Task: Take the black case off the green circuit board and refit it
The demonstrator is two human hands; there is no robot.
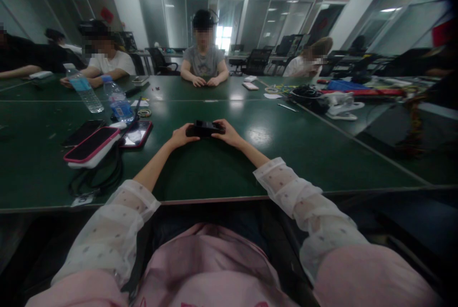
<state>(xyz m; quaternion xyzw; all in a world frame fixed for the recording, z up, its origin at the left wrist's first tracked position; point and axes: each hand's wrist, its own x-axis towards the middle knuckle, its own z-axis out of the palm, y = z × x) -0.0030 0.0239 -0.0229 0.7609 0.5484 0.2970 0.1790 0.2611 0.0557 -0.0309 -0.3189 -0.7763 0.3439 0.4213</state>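
Note:
Both of my hands meet at a small black box-like object on the green table. My left hand closes round its left end, with the thumb along the near side. From the other end, my right hand grips it, thumb in front and fingers over the top. A raised block shows on the object's upper side; its exact kind is too dark to make out. Left of my hands lie a pink-edged phone on a white item and a red-edged phone.
Two water bottles stand behind the phones, near a dark phone and a black strap. To the right are a pen, cables and a white device. A person sits opposite, others further along.

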